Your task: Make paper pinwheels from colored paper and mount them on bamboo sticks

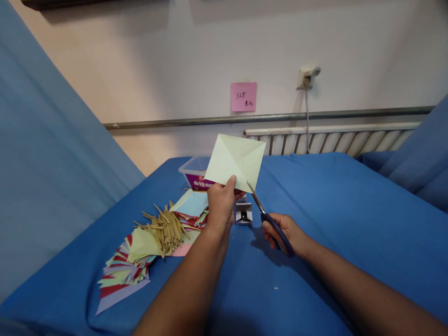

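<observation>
A square sheet of pale green paper [236, 159] with diagonal crease lines is pinched at its lower edge by my left hand [223, 198], thumb on top. My right hand [285, 231] grips the dark blue handles of a pair of scissors [261, 205]. The scissors point up and left, with the blade tips at the paper's lower edge near its right corner. Whether the blades have cut into the sheet, I cannot tell. Below the paper stands a small white box [244, 210] with dark little pieces in it.
On the blue-covered table [336, 224], left of my hands, lie thin wooden sticks [170, 231], a stack of coloured paper squares [191, 204] and a fanned pile of coloured paper [128, 268]. Behind is a clear plastic tub [196, 165]. Blue curtains [52, 140] hang at both sides; a radiator [350, 137] is behind.
</observation>
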A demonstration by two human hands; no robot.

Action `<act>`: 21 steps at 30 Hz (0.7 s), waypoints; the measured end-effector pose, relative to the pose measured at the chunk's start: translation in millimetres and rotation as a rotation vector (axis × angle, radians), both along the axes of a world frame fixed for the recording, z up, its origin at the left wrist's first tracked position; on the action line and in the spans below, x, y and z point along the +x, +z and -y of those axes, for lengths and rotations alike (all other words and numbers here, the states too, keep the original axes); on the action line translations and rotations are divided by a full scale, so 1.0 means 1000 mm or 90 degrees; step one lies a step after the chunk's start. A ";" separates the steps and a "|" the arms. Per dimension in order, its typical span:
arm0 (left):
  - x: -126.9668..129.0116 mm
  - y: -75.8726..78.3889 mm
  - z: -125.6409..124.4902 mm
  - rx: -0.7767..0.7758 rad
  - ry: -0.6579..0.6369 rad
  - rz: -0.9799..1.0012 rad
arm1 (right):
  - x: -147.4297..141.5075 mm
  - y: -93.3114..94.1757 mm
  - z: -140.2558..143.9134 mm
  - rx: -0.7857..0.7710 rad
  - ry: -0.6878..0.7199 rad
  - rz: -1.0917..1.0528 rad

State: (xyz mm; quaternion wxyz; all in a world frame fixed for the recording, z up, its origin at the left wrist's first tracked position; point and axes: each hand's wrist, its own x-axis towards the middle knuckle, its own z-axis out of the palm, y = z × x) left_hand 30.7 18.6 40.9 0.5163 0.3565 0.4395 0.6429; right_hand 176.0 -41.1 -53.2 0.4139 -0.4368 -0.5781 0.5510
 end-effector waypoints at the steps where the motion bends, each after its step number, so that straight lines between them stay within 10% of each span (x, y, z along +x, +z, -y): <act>1: 0.000 0.000 0.000 -0.001 0.001 0.001 | 0.000 0.000 0.000 0.001 0.001 0.000; 21: 0.001 0.000 -0.001 0.011 0.006 -0.037 | 0.002 -0.011 -0.002 0.019 0.008 0.001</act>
